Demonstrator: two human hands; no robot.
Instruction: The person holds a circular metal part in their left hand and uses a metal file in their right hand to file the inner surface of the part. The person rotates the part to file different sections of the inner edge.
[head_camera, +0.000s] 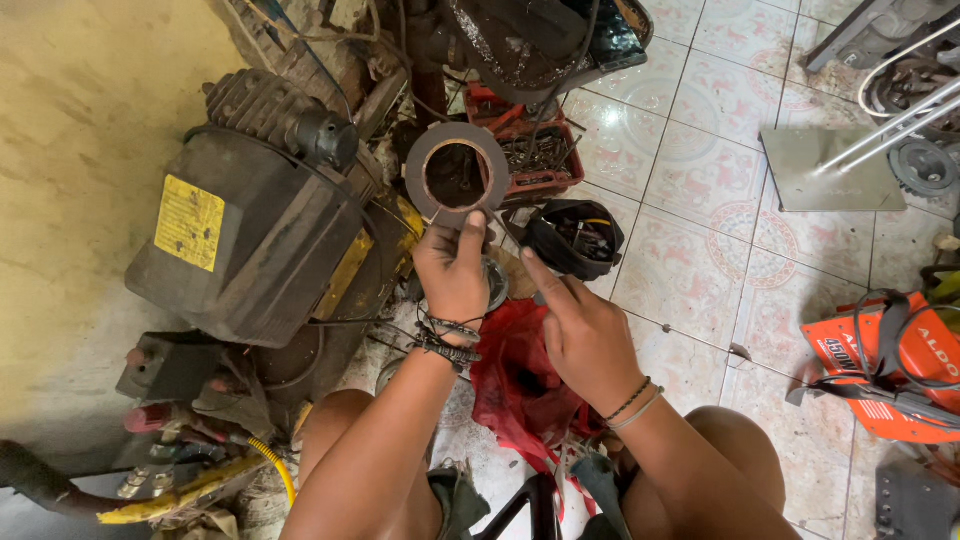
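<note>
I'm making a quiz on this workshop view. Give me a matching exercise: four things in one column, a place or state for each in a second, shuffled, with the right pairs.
Things:
1. flat ring disc
2. red cloth
3. orange machine
4. black pouch

Places or states:
A. on the tiled floor at the far right
B. held up by the left hand
C. open, tools inside, beyond the right hand
D. bunched between the knees

Pairs: 1-B, 2-D, 3-A, 4-C

Dark compressor motor (250, 235) at left; red tool tray (535, 150) beyond; orange machine (890, 360) at right; tiled floor (720, 250).
</note>
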